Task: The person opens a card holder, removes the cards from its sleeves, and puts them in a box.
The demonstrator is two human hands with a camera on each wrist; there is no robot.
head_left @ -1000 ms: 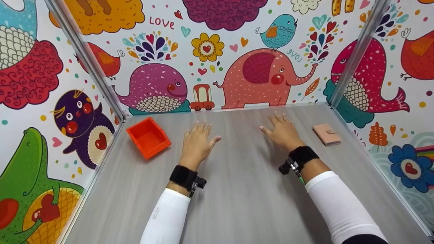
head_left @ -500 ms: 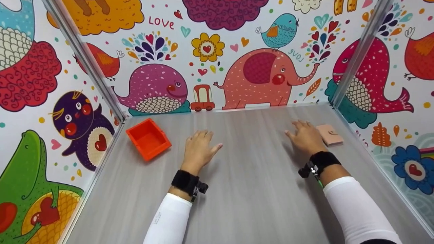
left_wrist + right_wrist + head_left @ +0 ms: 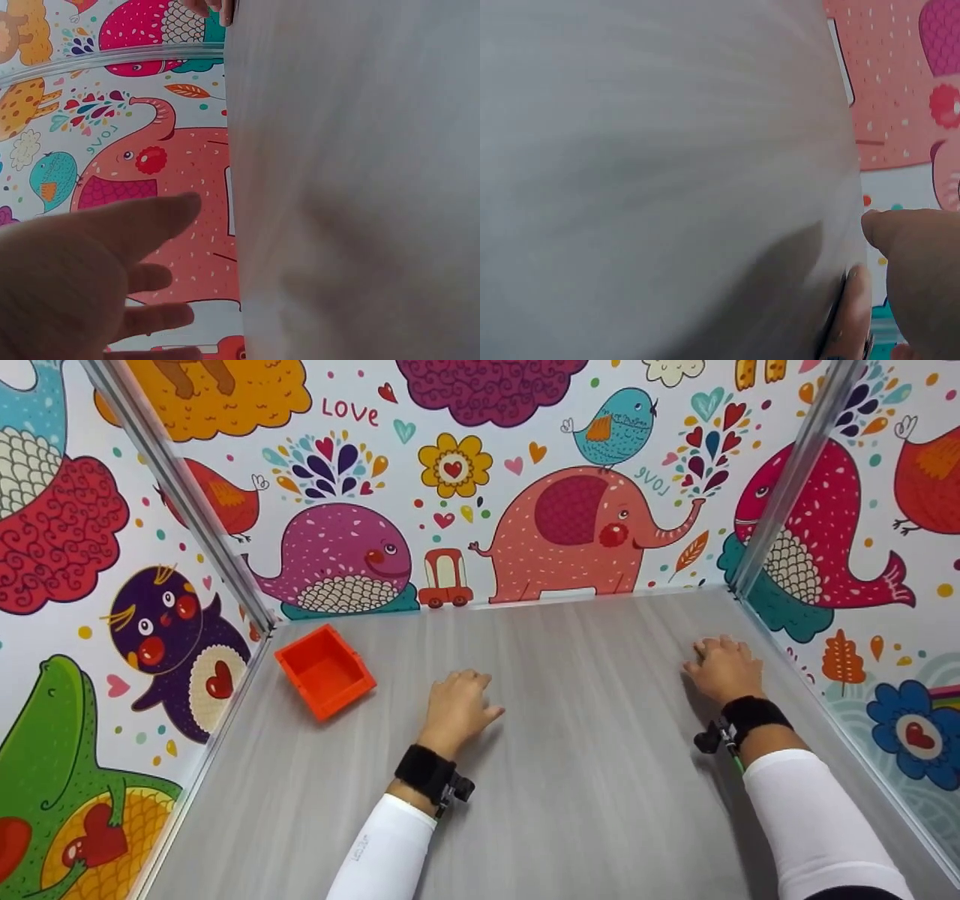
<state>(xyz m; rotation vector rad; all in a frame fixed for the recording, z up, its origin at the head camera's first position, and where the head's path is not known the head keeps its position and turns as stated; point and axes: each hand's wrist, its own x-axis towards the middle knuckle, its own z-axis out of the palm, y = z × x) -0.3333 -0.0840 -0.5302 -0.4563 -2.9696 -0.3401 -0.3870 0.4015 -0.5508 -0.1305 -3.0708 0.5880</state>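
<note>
I've 2 up: L hand [image 3: 459, 706] loose, R hand [image 3: 726, 671] well apart, can't tell if gripping; 1 box [image 3: 326, 679] on worktop [image 3: 570, 757].

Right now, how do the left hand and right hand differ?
The left hand is nearer the middle of the table; the right hand is nearer its right edge. The left hand's thumb points right in the head view; the right hand's points left. Both have black straps at the wrist.

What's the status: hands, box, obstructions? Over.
Left hand empty. Right hand at far right, grip unclear. Red-orange box at left, empty, untouched. No obstruction seen.
</note>
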